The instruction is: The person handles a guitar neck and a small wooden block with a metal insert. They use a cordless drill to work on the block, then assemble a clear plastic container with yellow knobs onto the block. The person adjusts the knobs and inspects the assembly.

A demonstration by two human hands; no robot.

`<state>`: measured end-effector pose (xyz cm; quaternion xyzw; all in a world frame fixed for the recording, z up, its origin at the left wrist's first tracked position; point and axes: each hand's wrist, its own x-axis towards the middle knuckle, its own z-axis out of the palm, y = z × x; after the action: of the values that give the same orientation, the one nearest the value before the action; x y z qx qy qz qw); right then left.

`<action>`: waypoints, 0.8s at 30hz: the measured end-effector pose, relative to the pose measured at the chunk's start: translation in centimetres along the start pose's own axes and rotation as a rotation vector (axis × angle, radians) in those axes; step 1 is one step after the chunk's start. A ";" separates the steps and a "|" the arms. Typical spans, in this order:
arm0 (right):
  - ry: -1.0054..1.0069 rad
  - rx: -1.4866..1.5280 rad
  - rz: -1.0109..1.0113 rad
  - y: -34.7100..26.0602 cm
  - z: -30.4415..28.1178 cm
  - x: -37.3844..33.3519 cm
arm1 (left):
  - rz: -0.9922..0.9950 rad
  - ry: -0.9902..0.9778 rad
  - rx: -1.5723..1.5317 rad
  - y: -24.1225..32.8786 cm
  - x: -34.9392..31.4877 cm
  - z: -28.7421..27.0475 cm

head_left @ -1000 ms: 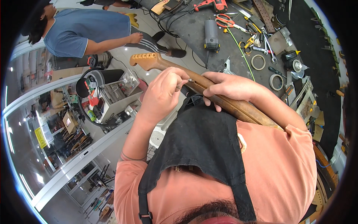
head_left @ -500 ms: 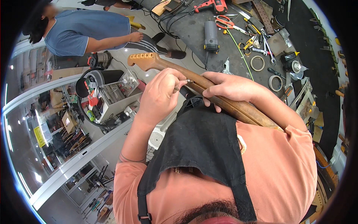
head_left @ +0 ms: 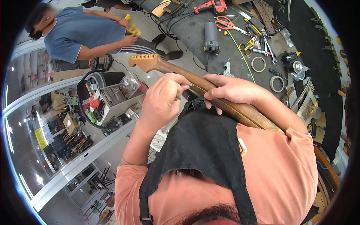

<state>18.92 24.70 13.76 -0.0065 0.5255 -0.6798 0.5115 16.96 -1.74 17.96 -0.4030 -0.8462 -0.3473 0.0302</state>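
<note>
Where the guitar neck (head_left: 240, 111) runs through the clasping right grip (head_left: 231, 89), the left grip (head_left: 164, 93) pinches a tool (head_left: 178, 97)

A worn brown guitar neck (head_left: 197, 82) slanted from ten o'clock down to four, dark line running lengthwise, paler headstock (head_left: 148, 63) showing its row of holes at ten! And a slim tool (head_left: 190, 85), mostly hidden, right up by the wood!

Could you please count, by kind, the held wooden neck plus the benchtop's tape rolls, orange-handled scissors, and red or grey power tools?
Wooden neck: 1
Tape rolls: 2
Orange-handled scissors: 1
Red power tool: 1
Grey power tool: 1
Total: 6
</note>
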 end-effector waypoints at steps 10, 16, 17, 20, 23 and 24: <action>-0.008 0.013 -0.020 -0.2 -0.3 -0.2 | -0.016 -0.017 0.023 -0.4 0.5 0.3; 0.008 0.006 -0.022 -0.2 -0.4 -0.1 | -0.032 -0.029 0.027 -0.4 0.8 0.2; 0.008 0.007 -0.024 -0.1 -0.4 -0.1 | -0.025 -0.035 0.037 -0.5 0.9 0.3; 0.016 0.006 -0.021 -0.4 -0.4 -0.4 | -0.021 -0.046 0.045 -0.7 0.8 0.3; 0.018 0.014 -0.030 -0.3 -0.4 -0.4 | -0.016 -0.039 0.018 -0.5 1.0 0.4; 0.016 0.013 -0.029 -0.3 -0.4 -0.3 | 0.002 -0.041 0.035 -0.6 1.0 0.4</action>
<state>18.63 25.21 13.94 -0.0052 0.5250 -0.6907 0.4974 15.91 -1.08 17.63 -0.4103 -0.8522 -0.3240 0.0201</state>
